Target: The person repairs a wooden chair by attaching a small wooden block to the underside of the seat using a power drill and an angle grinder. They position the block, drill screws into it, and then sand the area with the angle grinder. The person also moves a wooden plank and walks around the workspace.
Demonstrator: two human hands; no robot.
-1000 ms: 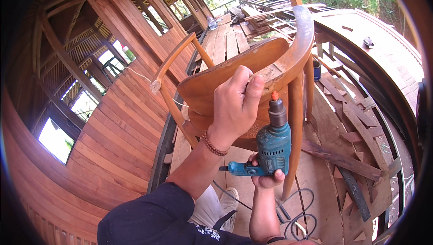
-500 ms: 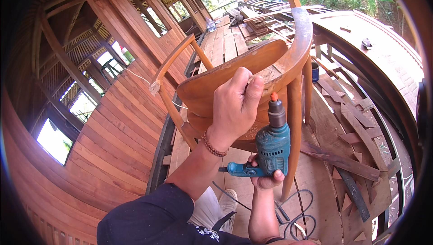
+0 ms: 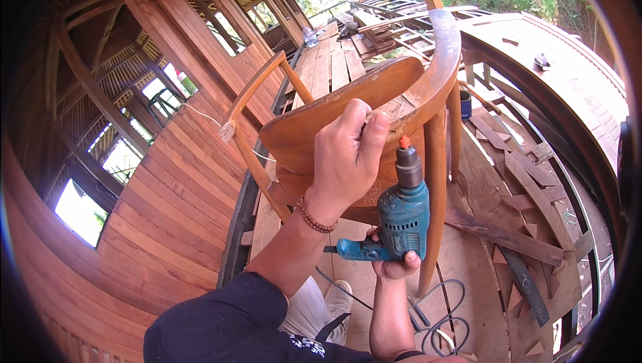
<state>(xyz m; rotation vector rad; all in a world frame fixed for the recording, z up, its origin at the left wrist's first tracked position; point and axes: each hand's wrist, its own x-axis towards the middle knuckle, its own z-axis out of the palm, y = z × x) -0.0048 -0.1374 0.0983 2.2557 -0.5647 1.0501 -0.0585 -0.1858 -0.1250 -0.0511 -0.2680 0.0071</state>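
A wooden chair (image 3: 341, 99) with a broad curved back panel stands before me. With a beaded bracelet on its wrist, my left hand (image 3: 349, 152) is closed around the end of the chair's curved rail (image 3: 418, 99), thumb on top. My right hand (image 3: 396, 266) holds a teal electric drill (image 3: 403, 219) upright from below, its fingers partly hidden behind the body. The drill's dark chuck points up, and its orange tip (image 3: 404, 142) meets or nearly meets the rail's underside. Fine wood dust lies on the seat (image 3: 374, 192).
A black cable (image 3: 461, 309) loops on the plank floor by my shoe (image 3: 339, 299). Wood offcuts (image 3: 528, 196) and a dark strip (image 3: 525, 286) lie at the right. A blue can (image 3: 466, 105) stands behind the chair. A plank wall (image 3: 180, 209) runs along the left.
The view has shifted very slightly. Both hands, the drill and the chair keep about the same positions relative to each other.
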